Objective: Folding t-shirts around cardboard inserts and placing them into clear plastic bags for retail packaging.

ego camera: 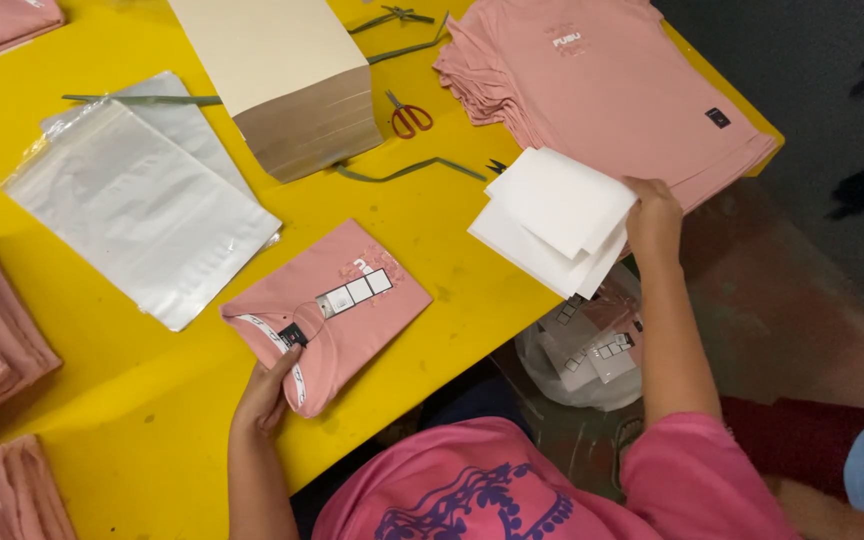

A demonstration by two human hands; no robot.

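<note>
Left hand (264, 395) lay flat, fingers open, on the near corner of the folded pink shirt (327, 312). Right hand (652, 215) pinched the white tissue sheets (552, 215) at their right edge, over the yellow table (132, 400).

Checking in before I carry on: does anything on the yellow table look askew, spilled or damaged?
Nothing is spilled or damaged. Two small things: the white sheets in the right hand jut past the table edge, and loose green strips lie scattered near the red-handled scissors. The folded pink shirt under the left hand sits at an angle.
</note>
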